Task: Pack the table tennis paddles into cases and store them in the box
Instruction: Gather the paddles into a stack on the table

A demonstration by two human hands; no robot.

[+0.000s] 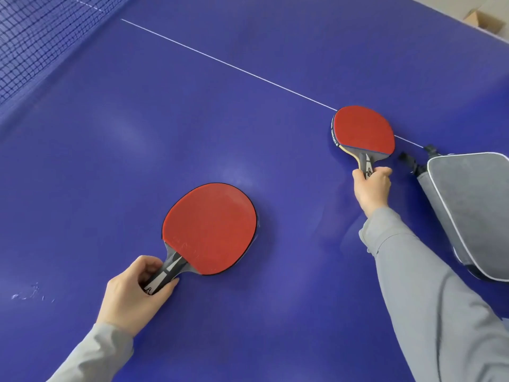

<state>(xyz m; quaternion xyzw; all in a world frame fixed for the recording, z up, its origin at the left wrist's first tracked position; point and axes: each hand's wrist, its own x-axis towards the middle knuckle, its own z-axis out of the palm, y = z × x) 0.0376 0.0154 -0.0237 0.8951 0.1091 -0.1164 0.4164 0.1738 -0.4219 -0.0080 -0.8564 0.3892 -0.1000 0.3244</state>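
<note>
Two red-faced table tennis paddles lie on a blue table tennis table (192, 119). The near paddle (210, 228) rests flat in the lower middle, and my left hand (135, 296) grips its grey handle. The far paddle (363, 130) sits tilted on its edge at the right, on the white centre line, with my right hand (371, 186) closed around its handle. A grey paddle case (473, 205) with white piping lies at the right edge, just right of my right hand. A cardboard box (482, 23) shows beyond the table's far right corner.
The black net (33, 42) crosses the upper left corner. A black strap clip (409, 158) of the case lies between the far paddle and the case. Scuff marks (30, 295) mark the table at the lower left.
</note>
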